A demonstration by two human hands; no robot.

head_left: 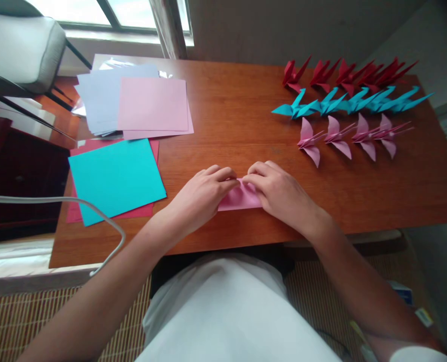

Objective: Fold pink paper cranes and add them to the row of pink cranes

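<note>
A folded sheet of pink paper (240, 200) lies near the table's front edge, between my two hands. My left hand (210, 188) pinches its far left part, thumb and fingers closed at the upper edge. On the other side my right hand (270, 187) has its fingers curled onto the far right part of the same paper. The fingertips of both hands nearly meet at the far edge. Parts of the paper's sides are hidden under the hands.
Rows of folded cranes in red (344, 75), turquoise (331, 104) and pink (340, 138) stand at the right on the wooden table (223, 110). At the left lie pale pink sheets (153, 105), grey-blue sheets (99, 103) and turquoise sheets (118, 176). A white cable (106, 217) crosses the left corner.
</note>
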